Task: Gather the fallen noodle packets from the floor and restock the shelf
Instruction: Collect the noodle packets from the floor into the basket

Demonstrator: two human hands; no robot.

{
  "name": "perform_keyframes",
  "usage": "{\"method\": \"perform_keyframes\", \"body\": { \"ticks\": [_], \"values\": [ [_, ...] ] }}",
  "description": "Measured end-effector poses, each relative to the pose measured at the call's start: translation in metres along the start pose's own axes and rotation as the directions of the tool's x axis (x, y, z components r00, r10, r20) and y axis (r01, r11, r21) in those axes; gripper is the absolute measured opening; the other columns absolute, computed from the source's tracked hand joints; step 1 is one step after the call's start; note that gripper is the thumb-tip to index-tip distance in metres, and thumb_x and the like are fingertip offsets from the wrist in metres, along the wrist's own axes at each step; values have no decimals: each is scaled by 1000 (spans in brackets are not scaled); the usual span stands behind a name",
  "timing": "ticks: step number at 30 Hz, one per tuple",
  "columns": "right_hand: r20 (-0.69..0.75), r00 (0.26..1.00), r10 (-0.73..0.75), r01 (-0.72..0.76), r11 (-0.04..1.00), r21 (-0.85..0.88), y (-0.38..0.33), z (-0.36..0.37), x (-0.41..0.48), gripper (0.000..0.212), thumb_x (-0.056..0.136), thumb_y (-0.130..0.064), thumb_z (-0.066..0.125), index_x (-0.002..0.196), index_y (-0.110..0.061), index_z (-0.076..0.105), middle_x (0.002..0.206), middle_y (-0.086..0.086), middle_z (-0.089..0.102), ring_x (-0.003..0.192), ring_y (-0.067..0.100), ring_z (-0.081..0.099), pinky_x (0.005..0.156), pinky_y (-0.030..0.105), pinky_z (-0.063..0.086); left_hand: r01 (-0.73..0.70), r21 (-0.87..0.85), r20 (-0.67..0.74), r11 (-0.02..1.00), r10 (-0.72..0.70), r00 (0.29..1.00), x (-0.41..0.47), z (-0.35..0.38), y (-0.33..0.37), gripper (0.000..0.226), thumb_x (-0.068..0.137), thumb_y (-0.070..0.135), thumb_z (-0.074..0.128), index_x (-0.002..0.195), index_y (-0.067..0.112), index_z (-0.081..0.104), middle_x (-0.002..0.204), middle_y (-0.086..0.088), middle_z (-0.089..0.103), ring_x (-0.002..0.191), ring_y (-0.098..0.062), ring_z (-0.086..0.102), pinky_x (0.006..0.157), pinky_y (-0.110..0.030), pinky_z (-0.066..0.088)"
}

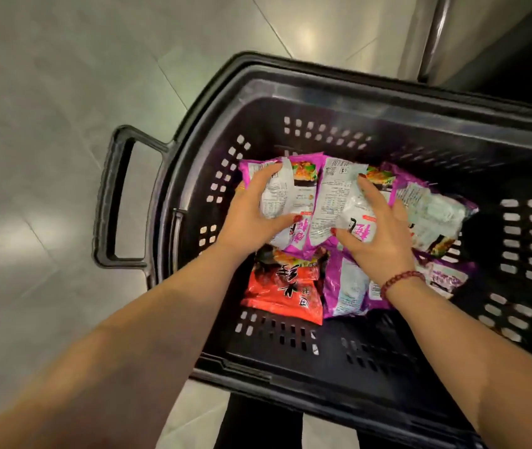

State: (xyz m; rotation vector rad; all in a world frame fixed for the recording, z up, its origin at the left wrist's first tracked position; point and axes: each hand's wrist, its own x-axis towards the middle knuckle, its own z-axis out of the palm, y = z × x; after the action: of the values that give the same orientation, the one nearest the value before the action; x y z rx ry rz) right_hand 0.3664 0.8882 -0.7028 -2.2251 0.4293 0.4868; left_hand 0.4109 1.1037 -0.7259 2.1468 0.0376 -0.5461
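Both my hands reach into a black plastic basket [387,102] that holds several noodle packets. My left hand [251,212] grips a purple-and-white packet [285,196] by its left side, fingers over the top and thumb underneath. Beside it my right hand [378,234] grips a second purple-and-white packet [336,202], fingers curled over its right edge. Under them lie a red packet [284,293] and more purple packets [345,286], with another purple packet [433,212] at the right.
The basket has a black handle [112,196] sticking out on its left side. Grey tiled floor [47,124] spreads to the left and behind. A dark metal fixture base [472,37] stands at the top right. Dark trousers [258,422] show below the basket.
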Motion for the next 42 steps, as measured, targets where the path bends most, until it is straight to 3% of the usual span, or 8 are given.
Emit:
{"method": "perform_keyframes", "body": {
  "ticks": [4, 8, 11, 15, 25, 30, 34, 42],
  "values": [
    [-6, 1000, 26, -26, 999, -31, 20, 24, 5, 81, 84, -34, 72, 146, -47, 21, 147, 21, 22, 136, 32, 32, 107, 30, 32, 13, 107, 59, 994, -19, 998, 11, 12, -14, 89, 76, 34, 81, 149, 28, 31, 151, -6, 34, 136, -15, 28, 112, -25, 25],
    [-132, 991, -7, -51, 903, -427, 15, 27, -3, 78, 86, -52, 60, 149, -42, 16, 152, 26, 15, 140, 40, 18, 110, 51, 28, 77, 309, -59, 948, -62, 996, -5, 19, -7, 90, 80, 42, 77, 151, 39, 23, 159, -18, 6, 147, -29, 11, 118, -34, 15],
    [-178, 979, -103, -2, 861, -508, 11, 21, -10, 78, 87, -55, 56, 151, -32, 20, 157, 23, 11, 144, 39, 12, 115, 50, 13, -4, 579, -159, 816, 117, 980, -28, 24, -2, 81, 86, 47, 67, 152, 32, 24, 161, -17, 6, 149, -33, 5, 119, -36, 2],
    [-41, 946, -321, 224, 742, -632, 20, 18, -1, 78, 86, -54, 54, 151, -25, 24, 153, 23, 24, 142, 40, 20, 116, 49, 9, -176, 808, -1, 563, 300, 954, -24, 28, -10, 67, 97, 54, 42, 153, 30, 15, 162, -6, 11, 148, -30, 5, 118, -46, -8],
    [157, 959, -234, 276, 667, -692, 42, 24, 20, 83, 86, -69, 32, 153, -27, 6, 158, 19, 14, 144, 38, 17, 116, 51, 15, -170, 855, 143, 491, 93, 985, -1, 31, -19, 64, 100, 59, 13, 150, 34, -17, 155, 0, -28, 147, -22, -20, 118, -45, -12],
    [192, 949, -251, 316, 782, -537, 13, -20, -3, 72, 94, -51, 44, 153, -27, 9, 161, 5, 4, 147, 27, 8, 117, 38, 2, -180, 800, 124, 573, 135, 983, -21, 9, 30, 64, 99, 41, 44, 155, 22, 18, 163, -9, 11, 150, -31, 3, 118, -46, -8],
    [142, 969, -203, 247, 829, -501, -24, -80, -43, 69, 92, -39, 57, 150, -19, 26, 158, 7, 22, 141, 29, 26, 115, 41, 21, -240, 676, 96, 697, 240, 966, -56, -20, 95, 53, 87, 23, 66, 136, 9, 54, 146, -21, 45, 138, -41, 37, 116, -53, 22],
    [-202, 969, -145, 65, 933, -355, -120, -224, -175, 52, 78, -25, 75, 125, -14, 59, 128, 10, 60, 114, 34, 56, 96, 44, 48, -458, 500, 181, 735, 428, 885, -140, -87, 268, 45, 84, 20, 70, 126, 9, 60, 126, -16, 57, 114, -34, 56, 87, -45, 54]
  ]
}}
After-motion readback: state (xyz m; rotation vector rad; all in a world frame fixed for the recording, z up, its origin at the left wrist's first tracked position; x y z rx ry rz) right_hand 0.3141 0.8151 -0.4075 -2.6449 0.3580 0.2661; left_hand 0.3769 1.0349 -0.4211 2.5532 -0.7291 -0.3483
